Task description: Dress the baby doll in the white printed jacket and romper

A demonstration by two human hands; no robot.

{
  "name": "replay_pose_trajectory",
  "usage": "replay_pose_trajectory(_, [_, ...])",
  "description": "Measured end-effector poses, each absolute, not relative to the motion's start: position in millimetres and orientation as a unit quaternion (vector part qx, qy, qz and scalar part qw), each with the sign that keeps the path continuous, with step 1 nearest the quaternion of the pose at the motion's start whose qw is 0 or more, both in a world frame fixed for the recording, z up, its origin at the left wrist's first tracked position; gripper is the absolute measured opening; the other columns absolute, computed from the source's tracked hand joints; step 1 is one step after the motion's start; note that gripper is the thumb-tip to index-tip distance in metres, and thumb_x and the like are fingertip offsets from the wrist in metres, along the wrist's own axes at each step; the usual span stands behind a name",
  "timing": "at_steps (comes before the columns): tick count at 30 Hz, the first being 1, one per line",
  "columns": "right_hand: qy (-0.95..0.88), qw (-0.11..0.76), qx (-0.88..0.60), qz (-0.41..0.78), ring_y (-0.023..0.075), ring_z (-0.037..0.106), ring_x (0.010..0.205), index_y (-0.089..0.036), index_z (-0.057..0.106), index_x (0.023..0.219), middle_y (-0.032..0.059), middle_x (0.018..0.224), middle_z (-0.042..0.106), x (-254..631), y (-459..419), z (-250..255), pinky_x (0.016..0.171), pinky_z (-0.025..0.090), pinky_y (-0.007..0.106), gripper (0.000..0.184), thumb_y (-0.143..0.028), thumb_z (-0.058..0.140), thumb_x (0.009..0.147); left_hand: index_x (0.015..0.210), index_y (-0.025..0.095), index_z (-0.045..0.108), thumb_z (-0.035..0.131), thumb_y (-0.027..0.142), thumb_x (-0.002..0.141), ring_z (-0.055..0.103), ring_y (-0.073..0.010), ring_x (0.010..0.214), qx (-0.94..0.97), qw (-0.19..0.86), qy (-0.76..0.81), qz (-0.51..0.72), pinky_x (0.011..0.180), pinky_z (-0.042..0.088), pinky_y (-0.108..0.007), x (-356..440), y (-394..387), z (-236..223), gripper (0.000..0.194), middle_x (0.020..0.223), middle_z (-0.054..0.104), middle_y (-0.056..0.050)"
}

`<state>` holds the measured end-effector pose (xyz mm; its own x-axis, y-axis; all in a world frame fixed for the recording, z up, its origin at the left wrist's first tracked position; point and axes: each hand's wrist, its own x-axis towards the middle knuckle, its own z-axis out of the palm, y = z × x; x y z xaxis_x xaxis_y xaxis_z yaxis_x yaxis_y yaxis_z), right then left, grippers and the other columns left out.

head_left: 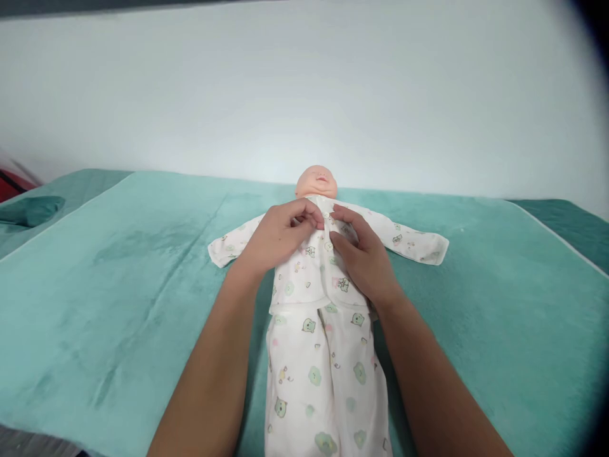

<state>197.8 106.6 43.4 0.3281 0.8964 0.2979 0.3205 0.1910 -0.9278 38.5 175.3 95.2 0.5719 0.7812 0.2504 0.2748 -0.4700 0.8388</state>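
Note:
A baby doll (316,181) lies on its back, dressed in a white long-sleeved baby shirt (301,279) with small animal and green prints. Over the chest, my left hand (284,231) is closed, its thumb and fingertips pinching the shirt beside the front opening. My right hand (362,254) rests across from it on the other front panel, thumb and index finger apart and touching the cloth near the edge. A small round button (326,216) shows between the hands. Matching printed pants (328,381) cover the doll's legs.
A teal blanket (118,304) with a crease on its left side lies under the doll. Behind it rises a white wall (304,89). Darker green fabric (571,228) shows at the right, and a red item (12,184) sits at the far left edge.

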Motion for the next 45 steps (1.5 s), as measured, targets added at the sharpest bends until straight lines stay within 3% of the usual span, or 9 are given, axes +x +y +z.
replay_pose_trajectory(9, [-0.523, 0.57, -0.576, 0.264, 0.024, 0.048, 0.136, -0.031, 0.063, 0.124, 0.003, 0.146, 0.055, 198, 105, 43, 0.115, 0.037, 0.048, 0.037, -0.03, 0.06, 0.088, 0.103, 0.023, 0.065, 0.052, 0.026, 0.087, 0.063, -0.0143, 0.078, 0.754, 0.464, 0.33, 0.328, 0.064, 0.047, -0.026, 40, 173, 96, 0.02, 0.093, 0.072, -0.003])
replay_pose_trajectory(16, [-0.549, 0.557, -0.571, 0.248, 0.0238, 0.045, 0.139, -0.031, 0.059, 0.128, 0.0025, 0.147, 0.054, 200, 105, 42, 0.117, 0.035, 0.049, 0.04, -0.029, 0.062, 0.088, 0.109, 0.026, 0.062, 0.064, 0.038, 0.083, 0.053, -0.0109, 0.066, 0.744, 0.446, 0.366, 0.336, 0.054, 0.041, -0.023, 50, 170, 93, 0.028, 0.082, 0.063, 0.001])
replay_pose_trajectory(24, [-0.547, 0.559, -0.571, 0.247, 0.0231, 0.045, 0.139, -0.033, 0.059, 0.127, 0.0011, 0.147, 0.054, 199, 105, 42, 0.118, 0.033, 0.049, 0.04, -0.029, 0.063, 0.087, 0.109, 0.026, 0.06, 0.058, 0.03, 0.085, 0.048, -0.0105, 0.06, 0.732, 0.465, 0.372, 0.332, 0.052, 0.041, -0.023, 50, 170, 92, 0.025, 0.074, 0.051, 0.003])
replay_pose_trajectory(30, [-0.547, 0.556, -0.575, 0.247, 0.0246, 0.045, 0.139, -0.033, 0.061, 0.126, 0.0012, 0.149, 0.052, 199, 105, 42, 0.118, 0.034, 0.051, 0.038, -0.03, 0.062, 0.087, 0.108, 0.027, 0.067, 0.054, 0.026, 0.085, 0.046, -0.0107, 0.062, 0.759, 0.424, 0.369, 0.329, 0.052, 0.039, -0.024, 50, 171, 89, 0.026, 0.078, 0.053, 0.001])
replay_pose_trajectory(33, [-0.549, 0.553, -0.574, 0.25, 0.0246, 0.043, 0.141, -0.034, 0.06, 0.131, 0.001, 0.15, 0.052, 199, 105, 41, 0.118, 0.034, 0.051, 0.043, -0.031, 0.062, 0.088, 0.107, 0.026, 0.072, 0.053, 0.026, 0.087, 0.054, -0.0125, 0.071, 0.78, 0.37, 0.376, 0.337, 0.059, 0.046, -0.026, 52, 175, 83, 0.028, 0.096, 0.059, -0.003])
replay_pose_trajectory(36, [-0.553, 0.55, -0.574, 0.249, 0.0248, 0.043, 0.142, -0.034, 0.058, 0.135, 0.0009, 0.151, 0.052, 200, 106, 39, 0.119, 0.034, 0.051, 0.046, -0.033, 0.062, 0.089, 0.113, 0.025, 0.071, 0.05, 0.029, 0.092, 0.061, -0.0188, 0.099, 0.79, 0.289, 0.39, 0.374, 0.085, 0.053, -0.033, 55, 183, 74, 0.03, 0.12, 0.06, -0.007])
replay_pose_trajectory(40, [-0.569, 0.552, -0.564, 0.232, 0.0246, 0.042, 0.143, -0.035, 0.06, 0.135, -0.0001, 0.151, 0.051, 201, 108, 37, 0.122, 0.031, 0.051, 0.045, -0.033, 0.062, 0.09, 0.128, 0.027, 0.065, 0.042, 0.032, 0.099, 0.044, -0.0245, 0.139, 0.825, 0.214, 0.366, 0.374, 0.116, 0.036, -0.043, 57, 188, 67, 0.037, 0.149, 0.05, -0.006])
replay_pose_trajectory(45, [-0.581, 0.542, -0.565, 0.224, 0.0234, 0.038, 0.146, -0.039, 0.068, 0.126, -0.0038, 0.152, 0.05, 201, 108, 38, 0.122, 0.03, 0.051, 0.037, -0.031, 0.06, 0.091, 0.141, 0.03, 0.054, 0.029, 0.043, 0.104, 0.036, -0.0237, 0.147, 0.832, 0.243, 0.374, 0.331, 0.12, 0.027, -0.049, 55, 187, 70, 0.046, 0.154, 0.049, -0.004])
